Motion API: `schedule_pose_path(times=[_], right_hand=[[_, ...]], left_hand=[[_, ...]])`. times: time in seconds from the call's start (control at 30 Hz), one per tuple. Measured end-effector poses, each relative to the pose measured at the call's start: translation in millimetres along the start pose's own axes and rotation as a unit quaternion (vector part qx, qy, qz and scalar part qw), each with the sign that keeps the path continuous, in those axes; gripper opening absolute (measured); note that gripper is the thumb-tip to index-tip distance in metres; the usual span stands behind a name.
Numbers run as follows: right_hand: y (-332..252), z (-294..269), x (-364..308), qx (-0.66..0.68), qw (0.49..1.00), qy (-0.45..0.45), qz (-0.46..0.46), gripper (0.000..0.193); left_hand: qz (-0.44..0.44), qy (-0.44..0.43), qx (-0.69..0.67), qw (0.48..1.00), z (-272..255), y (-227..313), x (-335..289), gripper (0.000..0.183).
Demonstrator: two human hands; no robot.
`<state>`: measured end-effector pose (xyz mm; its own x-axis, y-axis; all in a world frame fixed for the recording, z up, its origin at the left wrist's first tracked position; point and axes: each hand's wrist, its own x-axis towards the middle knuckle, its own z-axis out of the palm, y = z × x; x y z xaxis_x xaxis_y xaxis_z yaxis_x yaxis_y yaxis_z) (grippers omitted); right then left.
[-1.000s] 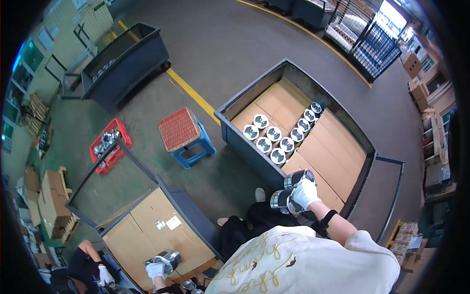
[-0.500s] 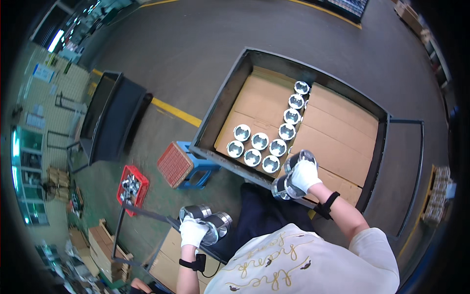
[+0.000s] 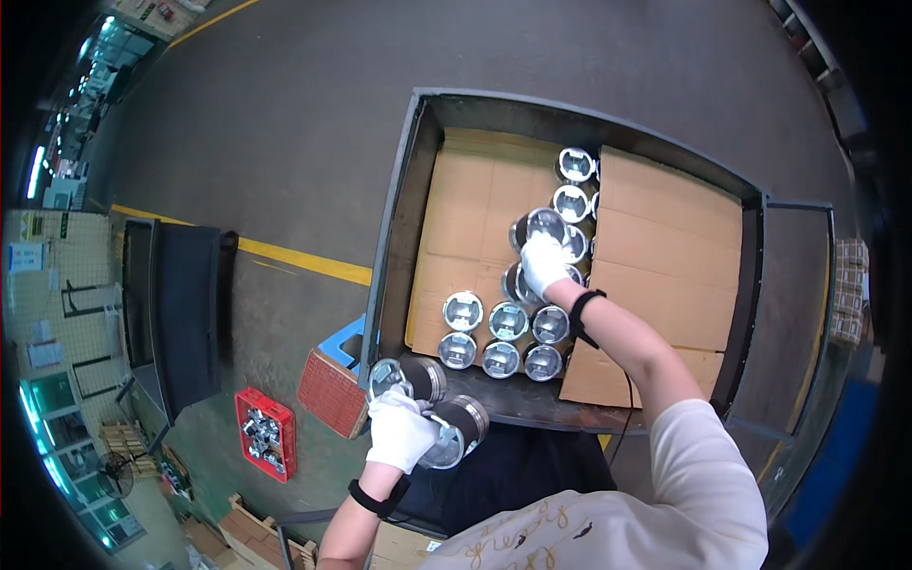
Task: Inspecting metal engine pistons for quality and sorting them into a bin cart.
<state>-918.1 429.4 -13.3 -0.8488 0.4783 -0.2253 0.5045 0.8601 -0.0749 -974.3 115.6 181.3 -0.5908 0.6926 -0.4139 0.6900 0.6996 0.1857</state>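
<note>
In a white glove, my left hand (image 3: 397,435) grips two metal engine pistons (image 3: 465,423) side by side, just outside the near left corner of a dark metal cart (image 3: 396,204). My right hand (image 3: 544,266), gloved too, is inside the cart, closed on another two pistons (image 3: 546,224). These are tilted and sit at the left side of a row of standing pistons (image 3: 571,203), partly covering it. More pistons stand crown up near the front wall (image 3: 509,321). Cardboard (image 3: 475,204) lines the cart's floor, and a raised cardboard sheet (image 3: 665,256) covers its right part.
Left of the cart is a blue stool with a red woven top (image 3: 332,389). A red crate of metal parts (image 3: 266,432) lies on the floor. Another dark cart (image 3: 180,313) stands farther left. The cart's handle frame (image 3: 825,313) juts out on the right.
My right hand has carried its two pistons from the cart's front edge farther in, beside the row. My left hand has risen with its pistons toward the cart's near left corner. The view has turned.
</note>
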Motion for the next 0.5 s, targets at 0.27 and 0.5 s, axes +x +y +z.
schedule_pose_path(times=[0.27, 0.5], right_hand=[[-0.4, 147.9, 63.0, 0.248, 0.946, 0.050, 0.201, 0.023], [-11.0, 164.9, 61.2, 0.173, 0.969, -0.043, 0.169, 0.025]], left_hand=[[0.079, 0.005, 0.084, 0.993, -1.0, -11.3, 91.1, 0.019], [0.099, -0.024, 0.017, 0.995, 0.1, -6.8, 163.0, 0.015]])
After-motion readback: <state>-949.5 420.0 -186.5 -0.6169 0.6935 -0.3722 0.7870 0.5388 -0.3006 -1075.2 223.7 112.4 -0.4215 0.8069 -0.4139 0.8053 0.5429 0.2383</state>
